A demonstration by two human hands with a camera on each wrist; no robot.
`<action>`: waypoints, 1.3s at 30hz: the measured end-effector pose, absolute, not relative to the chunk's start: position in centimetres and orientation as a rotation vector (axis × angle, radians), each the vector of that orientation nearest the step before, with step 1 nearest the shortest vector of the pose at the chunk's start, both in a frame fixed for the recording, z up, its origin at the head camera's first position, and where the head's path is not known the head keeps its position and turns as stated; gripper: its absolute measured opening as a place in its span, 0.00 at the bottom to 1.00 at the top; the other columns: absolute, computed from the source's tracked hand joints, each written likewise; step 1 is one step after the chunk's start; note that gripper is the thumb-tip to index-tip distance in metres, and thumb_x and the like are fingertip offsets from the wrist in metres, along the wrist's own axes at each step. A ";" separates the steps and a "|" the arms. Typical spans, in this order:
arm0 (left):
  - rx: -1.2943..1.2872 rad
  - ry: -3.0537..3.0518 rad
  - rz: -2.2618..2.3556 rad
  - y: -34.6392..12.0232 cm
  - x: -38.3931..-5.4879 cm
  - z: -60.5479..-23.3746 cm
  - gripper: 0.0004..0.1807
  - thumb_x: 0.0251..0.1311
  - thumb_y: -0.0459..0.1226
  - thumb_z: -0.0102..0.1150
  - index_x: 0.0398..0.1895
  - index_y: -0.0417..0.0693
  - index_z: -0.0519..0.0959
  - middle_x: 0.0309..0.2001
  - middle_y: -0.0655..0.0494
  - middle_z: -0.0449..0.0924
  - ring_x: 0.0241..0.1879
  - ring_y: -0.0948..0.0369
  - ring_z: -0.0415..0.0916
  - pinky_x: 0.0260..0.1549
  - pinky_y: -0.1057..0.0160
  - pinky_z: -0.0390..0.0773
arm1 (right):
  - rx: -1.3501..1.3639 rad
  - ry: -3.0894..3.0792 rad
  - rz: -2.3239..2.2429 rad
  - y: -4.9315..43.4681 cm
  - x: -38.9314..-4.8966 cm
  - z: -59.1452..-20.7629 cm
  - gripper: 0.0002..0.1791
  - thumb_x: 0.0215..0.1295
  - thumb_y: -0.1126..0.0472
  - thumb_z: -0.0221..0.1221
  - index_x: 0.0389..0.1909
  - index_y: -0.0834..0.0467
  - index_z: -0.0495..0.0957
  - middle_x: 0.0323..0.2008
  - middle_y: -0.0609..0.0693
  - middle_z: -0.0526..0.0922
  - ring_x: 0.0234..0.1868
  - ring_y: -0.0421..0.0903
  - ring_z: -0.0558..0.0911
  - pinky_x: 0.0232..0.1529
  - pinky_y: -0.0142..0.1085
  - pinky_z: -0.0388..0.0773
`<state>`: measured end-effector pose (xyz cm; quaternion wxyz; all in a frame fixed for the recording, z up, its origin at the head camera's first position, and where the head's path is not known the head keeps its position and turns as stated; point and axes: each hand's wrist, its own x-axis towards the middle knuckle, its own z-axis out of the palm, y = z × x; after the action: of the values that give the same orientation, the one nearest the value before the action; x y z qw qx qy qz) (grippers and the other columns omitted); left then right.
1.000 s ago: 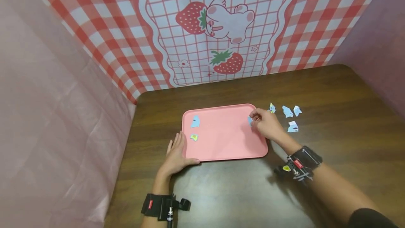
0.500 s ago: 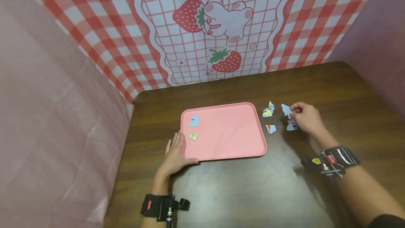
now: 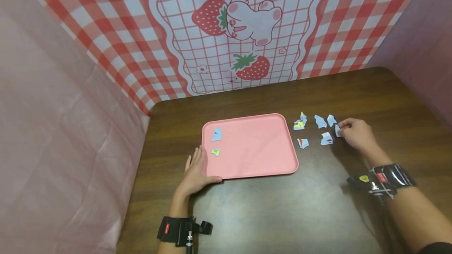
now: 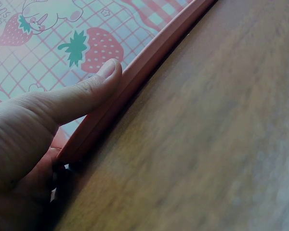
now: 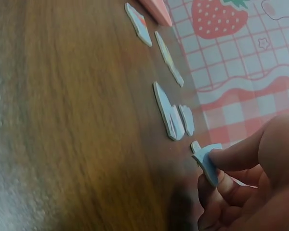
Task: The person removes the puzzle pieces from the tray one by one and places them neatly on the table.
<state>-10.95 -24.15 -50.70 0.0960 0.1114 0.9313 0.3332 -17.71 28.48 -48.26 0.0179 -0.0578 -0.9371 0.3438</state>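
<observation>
My right hand (image 3: 358, 134) pinches a light blue puzzle piece (image 5: 208, 163) between thumb and fingers, at the right end of a loose group of pieces. Its nearest neighbours in the head view are a small pale blue piece (image 3: 331, 120) and a white-and-blue piece (image 3: 326, 138). My left hand (image 3: 195, 173) rests at the front left corner of the pink tray (image 3: 254, 148), thumb along the front rim, fingers extended along the left side. Inside the tray lie a light blue piece (image 3: 217, 134) and a small yellow piece (image 3: 215, 152).
Right of the tray lie a yellow-and-purple piece (image 3: 300, 122), a red-striped piece (image 3: 302, 143) and a blue piece (image 3: 320, 121). All are on the brown wooden table (image 3: 247, 214). A strawberry-print cloth (image 3: 233, 30) hangs behind; a pink curtain (image 3: 63, 128) hangs at left.
My right hand has moved from over the tray's right edge to the right, past the loose pieces, carrying the light blue puzzle piece. My left hand stays at the tray corner.
</observation>
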 end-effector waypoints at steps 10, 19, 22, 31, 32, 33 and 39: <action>0.331 2.763 0.981 -24.2 -11.0 -50.9 0.74 0.43 0.60 0.77 0.79 0.34 0.39 0.80 0.40 0.35 0.80 0.49 0.30 0.73 0.43 0.30 | -0.184 -2.970 1.019 29.1 -17.8 -48.8 0.12 0.62 0.64 0.61 0.39 0.71 0.82 0.38 0.70 0.83 0.40 0.65 0.78 0.33 0.45 0.69; 0.326 2.774 0.979 -24.3 -11.0 -50.9 0.74 0.43 0.60 0.77 0.79 0.34 0.39 0.80 0.40 0.35 0.80 0.49 0.31 0.73 0.44 0.30 | -0.162 -2.971 0.943 28.8 -17.8 -48.9 0.12 0.62 0.63 0.61 0.38 0.70 0.82 0.36 0.69 0.84 0.38 0.66 0.79 0.33 0.50 0.70; 0.331 2.776 0.984 -24.2 -11.0 -50.9 0.74 0.43 0.60 0.78 0.79 0.33 0.39 0.80 0.40 0.35 0.80 0.49 0.31 0.73 0.43 0.30 | -0.167 -2.970 0.931 28.7 -17.7 -48.8 0.12 0.62 0.63 0.60 0.38 0.70 0.82 0.36 0.69 0.84 0.38 0.67 0.79 0.34 0.51 0.70; 0.329 2.774 0.972 -24.2 -11.1 -50.9 0.73 0.44 0.60 0.77 0.79 0.34 0.40 0.80 0.40 0.35 0.80 0.49 0.30 0.73 0.44 0.30 | -0.182 -2.973 0.899 28.4 -17.7 -48.7 0.11 0.60 0.65 0.61 0.38 0.69 0.82 0.34 0.66 0.85 0.39 0.68 0.80 0.36 0.53 0.71; 0.329 2.774 0.970 -24.2 -11.1 -50.9 0.73 0.44 0.60 0.77 0.79 0.34 0.40 0.80 0.40 0.35 0.80 0.50 0.30 0.73 0.44 0.30 | -0.183 -2.971 0.902 28.4 -17.7 -48.7 0.11 0.60 0.64 0.61 0.38 0.69 0.83 0.34 0.66 0.85 0.39 0.67 0.80 0.36 0.53 0.71; 0.328 2.773 0.970 -24.2 -11.1 -50.8 0.73 0.43 0.59 0.78 0.79 0.33 0.40 0.80 0.40 0.35 0.80 0.49 0.30 0.73 0.44 0.30 | -0.189 -2.967 0.910 28.3 -17.7 -48.7 0.11 0.60 0.64 0.61 0.38 0.69 0.83 0.34 0.66 0.85 0.39 0.67 0.80 0.36 0.53 0.71; 0.324 2.769 0.958 -24.3 -11.1 -50.8 0.73 0.44 0.59 0.78 0.79 0.34 0.39 0.80 0.40 0.35 0.80 0.50 0.30 0.74 0.45 0.29 | -0.252 -2.964 0.982 28.5 -17.6 -48.7 0.15 0.66 0.59 0.58 0.41 0.69 0.81 0.40 0.70 0.83 0.41 0.66 0.78 0.34 0.47 0.69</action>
<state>-11.10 -24.26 -50.78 0.0965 0.1093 0.9349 0.3235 -17.58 28.52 -48.69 0.0045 -0.0804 -0.9462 0.3133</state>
